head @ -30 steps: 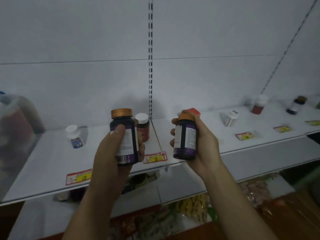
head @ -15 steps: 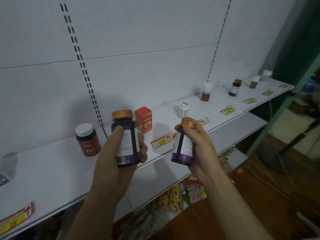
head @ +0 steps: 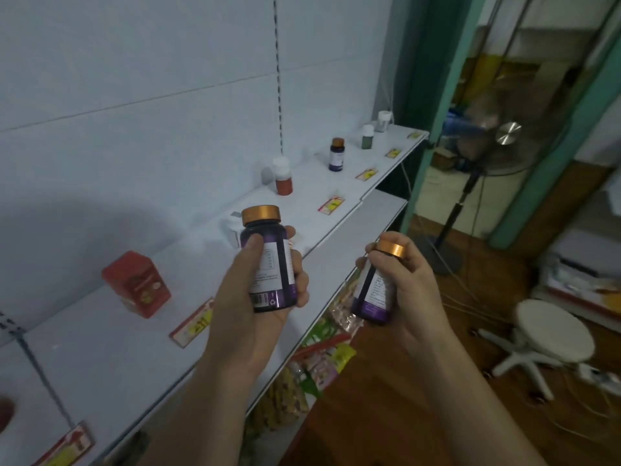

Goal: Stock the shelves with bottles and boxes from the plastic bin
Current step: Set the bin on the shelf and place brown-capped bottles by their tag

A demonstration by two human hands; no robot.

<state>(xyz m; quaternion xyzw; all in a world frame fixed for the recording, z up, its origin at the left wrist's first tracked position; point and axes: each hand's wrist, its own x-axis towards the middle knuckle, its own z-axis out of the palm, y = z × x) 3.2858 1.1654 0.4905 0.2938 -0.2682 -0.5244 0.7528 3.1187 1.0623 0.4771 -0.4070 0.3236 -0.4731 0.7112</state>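
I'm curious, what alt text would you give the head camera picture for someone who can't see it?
A person's left hand and right hand each hold a dark purple bottle, left bottle and right bottle, before a white shelf. A red box and small bottles stand along the shelf.

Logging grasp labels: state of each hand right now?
Left hand: holding a gold-capped purple bottle, upright.
Right hand: holding a second purple bottle, tilted.
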